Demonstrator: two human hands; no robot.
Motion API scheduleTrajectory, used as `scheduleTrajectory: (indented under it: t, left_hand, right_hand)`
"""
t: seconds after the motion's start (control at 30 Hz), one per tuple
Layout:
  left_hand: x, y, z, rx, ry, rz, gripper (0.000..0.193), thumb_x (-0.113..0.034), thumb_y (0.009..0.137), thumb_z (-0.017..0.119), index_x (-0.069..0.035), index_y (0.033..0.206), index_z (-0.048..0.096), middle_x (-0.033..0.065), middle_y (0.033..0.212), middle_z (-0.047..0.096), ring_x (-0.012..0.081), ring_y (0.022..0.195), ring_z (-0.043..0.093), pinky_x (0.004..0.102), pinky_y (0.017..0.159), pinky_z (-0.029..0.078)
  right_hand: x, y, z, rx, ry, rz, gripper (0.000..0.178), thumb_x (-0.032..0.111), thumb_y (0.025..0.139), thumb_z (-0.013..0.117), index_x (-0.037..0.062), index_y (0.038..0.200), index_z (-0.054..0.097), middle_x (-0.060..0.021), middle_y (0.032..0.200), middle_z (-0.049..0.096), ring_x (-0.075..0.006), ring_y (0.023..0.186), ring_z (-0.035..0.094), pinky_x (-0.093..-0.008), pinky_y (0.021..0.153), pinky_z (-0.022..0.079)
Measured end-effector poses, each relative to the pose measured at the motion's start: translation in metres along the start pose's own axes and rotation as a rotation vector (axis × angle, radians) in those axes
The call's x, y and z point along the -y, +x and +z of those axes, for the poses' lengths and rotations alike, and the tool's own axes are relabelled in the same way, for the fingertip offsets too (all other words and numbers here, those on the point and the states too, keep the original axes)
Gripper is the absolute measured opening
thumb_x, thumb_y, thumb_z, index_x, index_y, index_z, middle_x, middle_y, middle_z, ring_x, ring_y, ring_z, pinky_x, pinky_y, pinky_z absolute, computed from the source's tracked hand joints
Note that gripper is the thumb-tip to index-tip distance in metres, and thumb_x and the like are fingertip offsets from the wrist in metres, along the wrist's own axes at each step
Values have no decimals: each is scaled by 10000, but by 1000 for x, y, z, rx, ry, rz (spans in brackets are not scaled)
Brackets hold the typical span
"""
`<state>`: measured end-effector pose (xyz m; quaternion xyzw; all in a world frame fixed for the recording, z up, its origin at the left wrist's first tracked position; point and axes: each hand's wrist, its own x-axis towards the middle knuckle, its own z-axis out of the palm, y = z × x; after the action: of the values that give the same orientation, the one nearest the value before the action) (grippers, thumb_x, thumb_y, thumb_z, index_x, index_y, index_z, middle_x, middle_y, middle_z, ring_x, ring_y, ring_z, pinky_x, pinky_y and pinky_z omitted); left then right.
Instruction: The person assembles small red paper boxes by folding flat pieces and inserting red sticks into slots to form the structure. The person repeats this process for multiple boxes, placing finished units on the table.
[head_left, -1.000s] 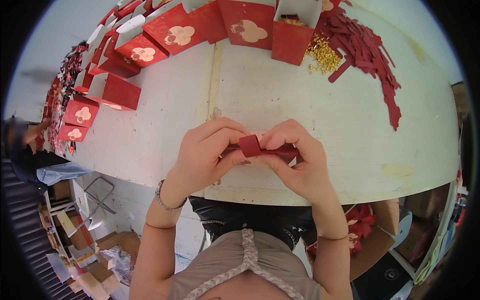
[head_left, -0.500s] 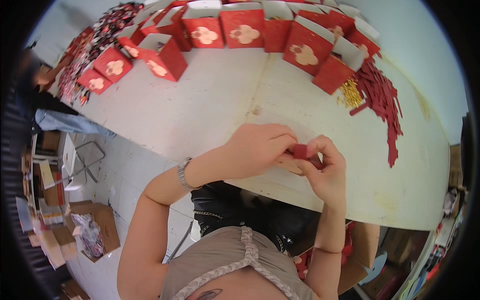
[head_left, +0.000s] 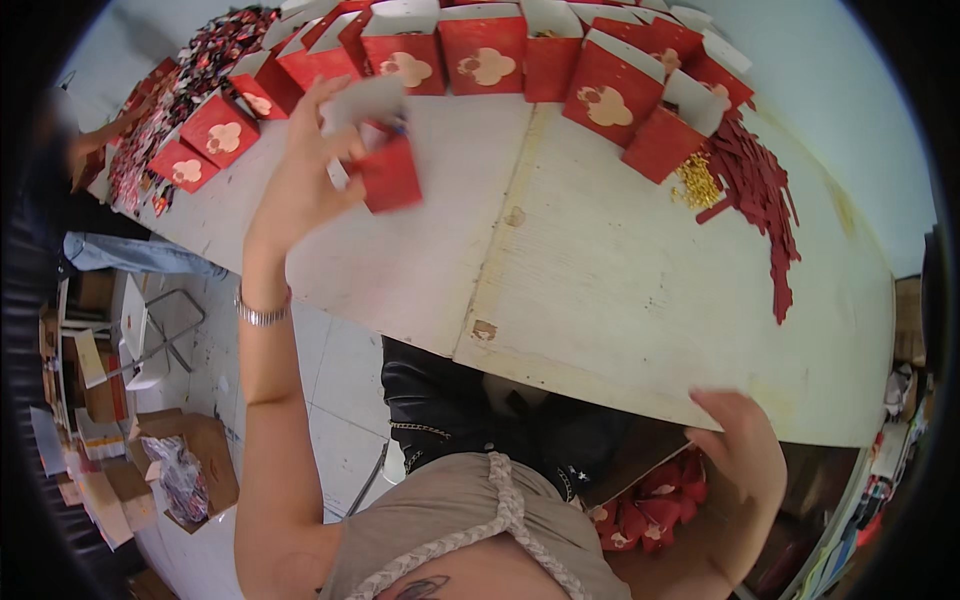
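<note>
My left hand [head_left: 300,165] reaches out over the left part of the table, its fingers and thumb on the left side of a red paper box [head_left: 393,180]. The box stands open at the top with a white inner flap raised, and small items show inside it; motion blurs it. My right hand [head_left: 742,435] hangs at the near table edge on the right, fingers apart and slightly blurred, with nothing seen in it. Below it, several red packets [head_left: 655,510] with pale patterns lie in a cardboard carton.
Red open boxes [head_left: 482,55] line the far side of the table. At the right lie a heap of dark red strips [head_left: 755,185] and small gold pieces [head_left: 697,180]. Small wrapped items [head_left: 190,100] are piled at the far left, where another person [head_left: 60,150] stands. A carton [head_left: 225,460] sits on the floor.
My hands have parted. The left moved forward and left onto the red box, which has shifted right; the right moved down and right. The dark red piece between my fingers is out of sight.
</note>
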<state>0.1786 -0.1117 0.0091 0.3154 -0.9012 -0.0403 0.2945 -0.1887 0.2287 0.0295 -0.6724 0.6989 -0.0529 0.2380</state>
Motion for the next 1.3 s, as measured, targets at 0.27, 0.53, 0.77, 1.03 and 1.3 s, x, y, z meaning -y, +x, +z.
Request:
scheduleTrajectory:
  t: [0.27, 0.53, 0.77, 1.03, 1.3]
  left_hand:
    - [-90, 14, 53, 360, -444, 300, 290, 124, 653, 582, -45, 887, 545, 144, 1443, 340, 360, 1224, 486, 370, 937, 487]
    - [-112, -40, 132, -48, -1284, -193, 567, -332, 918, 583, -34, 1290, 276, 150, 1392, 327, 208, 1308, 261, 364, 1052, 306]
    - [-136, -26, 143, -218, -1414, -365, 439, -366, 878, 631, -7, 1084, 484, 35, 1126, 489, 107, 1025, 479, 252, 876, 409]
    - [-153, -15, 145, -402, -1043, -494, 99, -23, 807, 700, -3, 753, 619, -5, 823, 564, 54, 687, 493, 195, 604, 407]
    - [-163, -3, 140, -258, -1164, -644, 333, -11, 866, 624, -14, 1173, 494, 68, 920, 652, 79, 796, 595, 208, 703, 491]
  right_hand:
    - [25, 166, 51, -415, 701, -366, 1101, 136, 599, 873, 54, 1457, 189, -157, 1467, 327, -275, 1329, 374, -375, 1073, 323]
    - [29, 189, 103, -750, 1168, -417, 689, 134, 688, 831, 81, 1205, 379, -184, 1381, 404, -261, 1231, 443, -396, 1020, 356]
    - [40, 178, 100, -1000, 748, -505, 213, 160, 845, 672, 21, 950, 549, -160, 1177, 505, -225, 973, 510, -309, 825, 415]
    - [46, 178, 88, -1105, 764, -265, 80, 56, 858, 639, -18, 852, 608, -93, 924, 603, -120, 739, 518, -225, 617, 401]
    - [46, 181, 80, -793, 1288, -114, 191, 87, 932, 552, -22, 1089, 542, -64, 958, 644, -83, 843, 572, -217, 723, 459]
